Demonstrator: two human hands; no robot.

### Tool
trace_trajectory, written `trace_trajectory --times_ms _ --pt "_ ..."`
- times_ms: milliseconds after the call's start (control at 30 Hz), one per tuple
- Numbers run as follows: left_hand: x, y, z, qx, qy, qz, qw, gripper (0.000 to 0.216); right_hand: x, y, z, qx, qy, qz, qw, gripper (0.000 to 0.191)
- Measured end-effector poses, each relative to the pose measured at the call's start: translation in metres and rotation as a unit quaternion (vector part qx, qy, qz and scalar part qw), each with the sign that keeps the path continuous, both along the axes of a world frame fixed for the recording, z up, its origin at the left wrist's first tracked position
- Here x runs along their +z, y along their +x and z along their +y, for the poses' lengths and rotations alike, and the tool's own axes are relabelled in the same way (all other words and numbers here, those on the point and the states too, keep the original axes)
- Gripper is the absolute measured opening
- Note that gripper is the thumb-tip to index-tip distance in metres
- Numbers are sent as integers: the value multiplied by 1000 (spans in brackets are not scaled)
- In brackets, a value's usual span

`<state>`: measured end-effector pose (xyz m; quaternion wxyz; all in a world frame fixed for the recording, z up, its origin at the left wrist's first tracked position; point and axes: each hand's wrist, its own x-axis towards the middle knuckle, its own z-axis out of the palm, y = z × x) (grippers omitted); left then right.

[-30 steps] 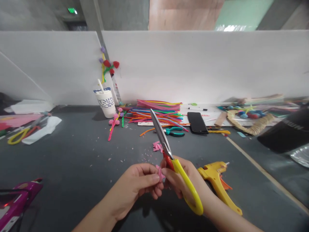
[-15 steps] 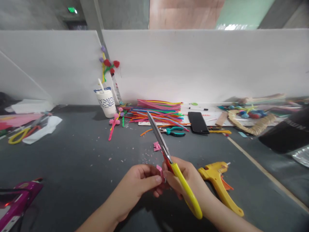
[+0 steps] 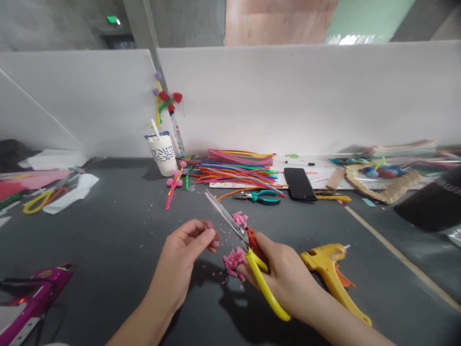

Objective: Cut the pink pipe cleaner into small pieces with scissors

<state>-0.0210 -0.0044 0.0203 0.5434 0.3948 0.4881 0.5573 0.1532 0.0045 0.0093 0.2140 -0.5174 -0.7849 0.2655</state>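
Observation:
My right hand [image 3: 284, 276] grips yellow-and-orange scissors [image 3: 248, 250], blades pointing up and left over the dark table [image 3: 118, 240]. The same hand's fingertips also hold a fuzzy pink clump [image 3: 234, 260] just left of the scissors' pivot. My left hand [image 3: 183, 245] is closed in a pinch on a tiny pink scrap [image 3: 210, 224], a little apart from the clump. Another pink clump [image 3: 239, 218] lies on the table beyond the blades. Pink trimmings are scattered around.
A yellow glue gun [image 3: 331, 274] lies right of my right hand. Behind are a pile of coloured pipe cleaners [image 3: 237, 168], green pliers [image 3: 261, 196], a black phone [image 3: 299, 183], a white cup [image 3: 163, 154] and a pink pipe-cleaner flower [image 3: 173, 185]. A magenta glue gun [image 3: 32, 298] sits bottom left.
My hands have come apart: the left moved up and left with a small pink scrap, the right lowered and tilted the scissors leftward, keeping the pink clump.

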Motion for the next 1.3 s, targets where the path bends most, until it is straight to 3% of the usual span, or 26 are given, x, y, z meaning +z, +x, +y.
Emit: trace_trajectory --times_ms 200,433,967,1300 --pt "3 -12 3 37 50 -24 998 5 -11 -2 -2 51 81 -122 988 25" --pt "2 -14 3 46 60 -27 997 8 -19 -1 -2 59 188 -176 964 31" --pt "3 -13 3 48 59 -34 997 7 -19 -2 -3 61 231 -201 950 24" --pt "3 -13 3 51 57 -46 996 8 -19 -2 -3 60 218 -202 953 22"
